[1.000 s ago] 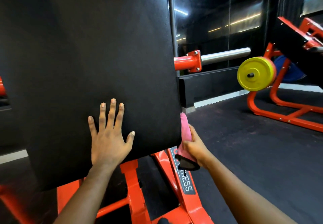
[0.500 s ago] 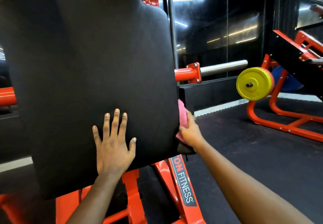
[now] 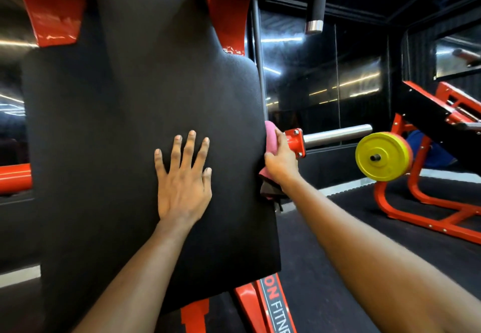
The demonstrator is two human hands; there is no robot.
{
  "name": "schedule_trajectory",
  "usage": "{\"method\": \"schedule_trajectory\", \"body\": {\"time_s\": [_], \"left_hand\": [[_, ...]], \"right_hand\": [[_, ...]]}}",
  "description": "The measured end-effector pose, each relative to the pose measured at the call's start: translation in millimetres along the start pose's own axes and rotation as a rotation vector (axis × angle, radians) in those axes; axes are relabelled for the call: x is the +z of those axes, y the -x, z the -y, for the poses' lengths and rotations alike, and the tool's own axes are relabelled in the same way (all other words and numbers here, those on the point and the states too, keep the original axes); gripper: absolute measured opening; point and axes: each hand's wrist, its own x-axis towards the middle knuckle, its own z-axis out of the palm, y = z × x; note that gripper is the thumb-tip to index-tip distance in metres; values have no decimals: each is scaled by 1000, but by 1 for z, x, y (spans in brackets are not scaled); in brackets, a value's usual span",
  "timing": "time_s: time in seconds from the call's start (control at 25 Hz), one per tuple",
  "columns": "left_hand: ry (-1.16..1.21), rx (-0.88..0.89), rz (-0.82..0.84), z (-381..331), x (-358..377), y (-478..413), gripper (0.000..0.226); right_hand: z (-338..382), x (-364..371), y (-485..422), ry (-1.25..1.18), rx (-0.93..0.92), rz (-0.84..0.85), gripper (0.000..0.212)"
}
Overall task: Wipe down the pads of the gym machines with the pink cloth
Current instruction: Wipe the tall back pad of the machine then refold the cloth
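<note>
Wiping the edge of the pad, I brace with my left hand spread flat and should press the pink cloth, gripped in my right hand, firmly along it.

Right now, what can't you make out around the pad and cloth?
Head view only:
- pink cloth: mostly hidden by the right hand and the black pad.
- pad's top: cut off by the picture's upper edge.
- frame lettering: cut off below, partly behind the pad.
</note>
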Motion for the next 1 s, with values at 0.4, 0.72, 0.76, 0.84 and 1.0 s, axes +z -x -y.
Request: {"method": "schedule_trajectory", "body": {"time_s": [0.4, 0.72, 0.76, 0.84, 1.0], "left_hand": [[-7, -5, -12, 0, 6, 2, 67], [74, 8, -53, 10, -18, -10, 53], [97, 7, -81, 14, -25, -22, 52], [123, -5, -118, 20, -37, -52, 53], [71, -1, -31, 30, -42, -99, 67]], "right_hand": [[11, -8, -28, 66, 46, -47, 56], [-19, -5, 27, 45, 72, 23, 71], [-14, -7, 24, 66, 75, 26, 67], [18, -10, -7, 99, 4, -69, 57], [113, -16, -74, 153, -167, -202, 58]]}}
